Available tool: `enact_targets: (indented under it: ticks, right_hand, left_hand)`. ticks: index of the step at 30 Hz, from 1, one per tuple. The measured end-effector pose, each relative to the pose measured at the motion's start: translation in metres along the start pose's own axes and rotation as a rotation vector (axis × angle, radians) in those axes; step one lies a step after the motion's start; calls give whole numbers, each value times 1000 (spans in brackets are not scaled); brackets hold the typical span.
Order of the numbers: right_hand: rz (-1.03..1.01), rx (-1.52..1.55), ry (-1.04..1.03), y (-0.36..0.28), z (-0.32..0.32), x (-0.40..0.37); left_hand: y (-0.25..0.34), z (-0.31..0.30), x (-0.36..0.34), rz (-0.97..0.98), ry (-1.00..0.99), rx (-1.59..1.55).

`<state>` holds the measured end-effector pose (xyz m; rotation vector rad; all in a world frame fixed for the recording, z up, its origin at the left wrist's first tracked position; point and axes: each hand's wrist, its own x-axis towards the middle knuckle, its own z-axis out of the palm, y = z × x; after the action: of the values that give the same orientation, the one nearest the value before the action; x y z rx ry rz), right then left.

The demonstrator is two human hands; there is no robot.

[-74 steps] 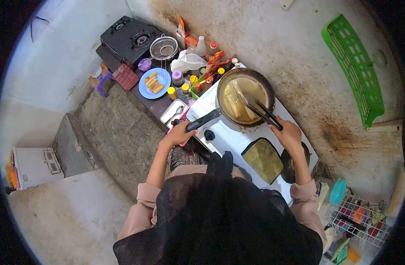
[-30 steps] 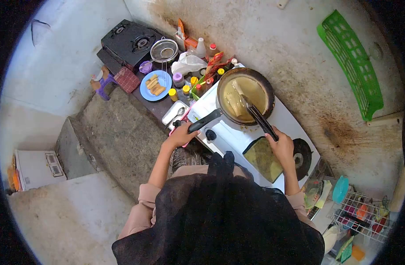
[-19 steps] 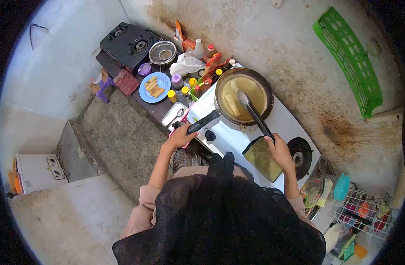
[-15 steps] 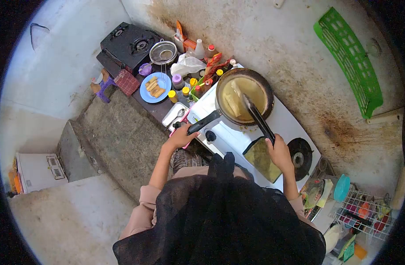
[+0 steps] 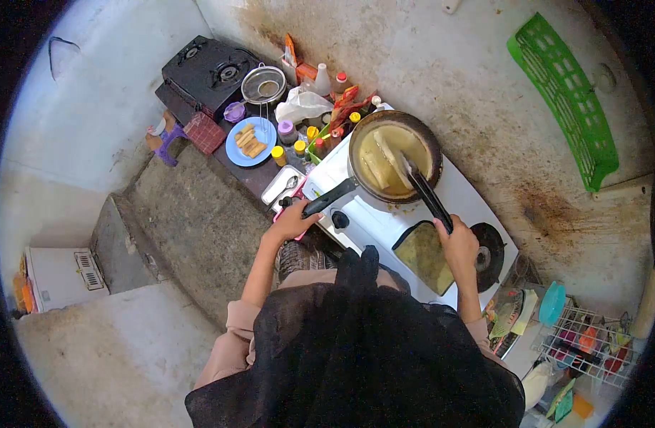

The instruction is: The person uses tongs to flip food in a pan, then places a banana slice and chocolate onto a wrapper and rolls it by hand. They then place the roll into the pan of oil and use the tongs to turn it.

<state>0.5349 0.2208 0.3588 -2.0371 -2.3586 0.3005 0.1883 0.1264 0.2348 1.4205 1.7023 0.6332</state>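
Curling round the black handle (image 5: pixel 334 195) of the frying pan (image 5: pixel 432 132), the left hand (image 5: pixel 292 220) holds it on the white stove (image 5: pixel 377 225), while the right hand (image 5: pixel 459 246) is closed around black tongs (image 5: pixel 433 200). Pale rolls (image 5: pixel 372 165) lie in the pan's oil (image 5: pixel 415 145), one close by the tong tips (image 5: pixel 409 168). Squeezing too hard could split a roll, and a slip of the tongs or tug on the handle might splash oil, probably hot, toward the right hand.

Stained pale wall (image 5: pixel 470 78), rough grey floor (image 5: pixel 192 214); green rack (image 5: pixel 571 98) against wall.
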Motion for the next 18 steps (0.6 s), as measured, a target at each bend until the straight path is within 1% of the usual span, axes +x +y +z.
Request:
enact_targets:
  ticks: [1, 4, 6, 9, 10, 13, 15, 18]
  right_hand:
    - [-4, -8, 12, 2, 1, 1]
    - [-19, -27, 55, 8, 6, 1]
    - [-33, -36, 92, 10, 10, 1]
    - [4, -27, 20, 8, 5, 2]
    - [-11, -26, 38, 8, 6, 1]
    - [-49, -22, 87, 8, 9, -1]
    - [-63, -21, 115, 8, 10, -2]
    - [-40, -24, 79, 6, 7, -1]
  left_hand:
    - [3, -1, -1, -29, -14, -7]
    - [-1, 0, 0, -19, 1, -6]
    - [-4, 1, 0, 36, 31, 13]
    - [-6, 3, 0, 71, 52, 32]
    - [-6, 3, 1, 75, 57, 37]
    - [0, 0, -1, -22, 7, -16]
    - [1, 0, 0, -16, 3, -22]
    - [-2, 0, -1, 2, 7, -24]
